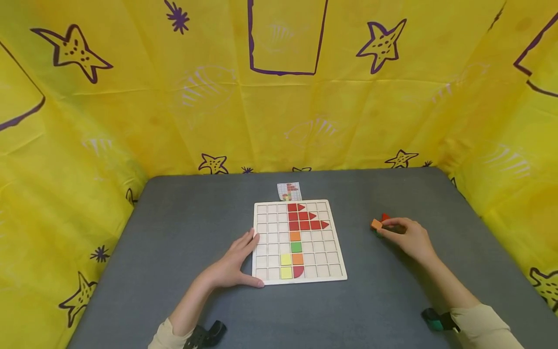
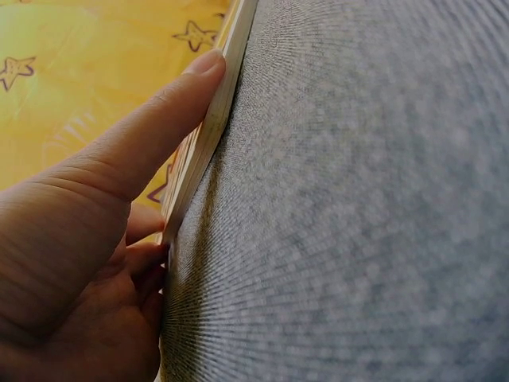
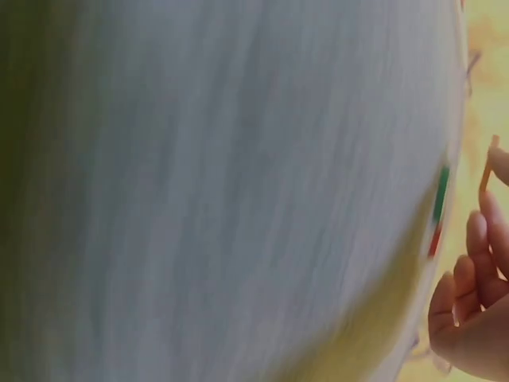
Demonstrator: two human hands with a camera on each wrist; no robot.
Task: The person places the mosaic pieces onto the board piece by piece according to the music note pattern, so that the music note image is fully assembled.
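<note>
A white wooden grid board (image 1: 270, 218) lies on the table with coloured tiles set in its squares. My left hand (image 1: 233, 266) rests at the board's lower left, its fingers along the left edge and its thumb touching the bottom rim. In the left wrist view that thumb (image 2: 151, 131) lies straight against the board's edge (image 2: 208, 131). Off to the board's right, my right hand (image 1: 411, 237) pinches an orange square tile (image 1: 376, 224) between thumb and fingers. Beneath and beside it are a red tile (image 1: 385, 217) and a green tile (image 3: 441, 195), partly hidden by the hand.
Behind the board lies a small picture card (image 1: 289, 191) printed with a grid pattern. The dark grey table (image 1: 196, 208) is bordered at the back and sides by a yellow patterned cloth (image 1: 270, 121).
</note>
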